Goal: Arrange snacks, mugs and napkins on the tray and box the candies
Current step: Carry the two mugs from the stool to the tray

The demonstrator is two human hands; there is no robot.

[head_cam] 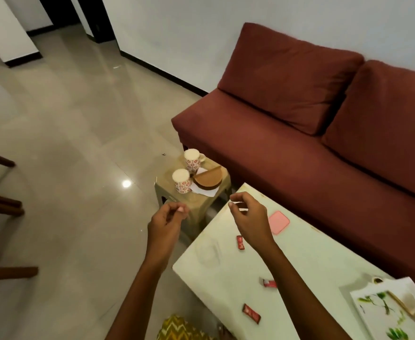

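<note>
Head view, hands: left hand (pixel 167 222) and right hand (pixel 248 217) are both held out towards the low stool (pixel 196 200); fingers of each loosely curled, thumb near forefinger, nothing held that I can see; neither touches anything.

Head view, positions: two patterned mugs (pixel 181 180) stand upright on the stool, close together; a brown round snack (pixel 207 180) sits just beside them on white napkins (pixel 207 192); three red candies (pixel 269 283) lie scattered on the pale table (pixel 226 278), with a pink box (pixel 278 222) beyond the right wrist; the leaf-print tray (pixel 393 317) is at the near right, well apart from the stool.

Orientation: mug mouths face up; the far mug's handle points right, towards the sofa (pixel 299 119); near mug's handle not visible. Far candy's long axis runs away from the person; the middle one lies crosswise; the nearest lies diagonally.

Risks (judgement): mugs are crowded against the snack, so gripping one could knock its neighbour; the near mug stands close to the stool's edge and could tip off; contents cannot be told, so a spill is possible during the long carry to the tray; pulling the napkins would drag the snack.
</note>
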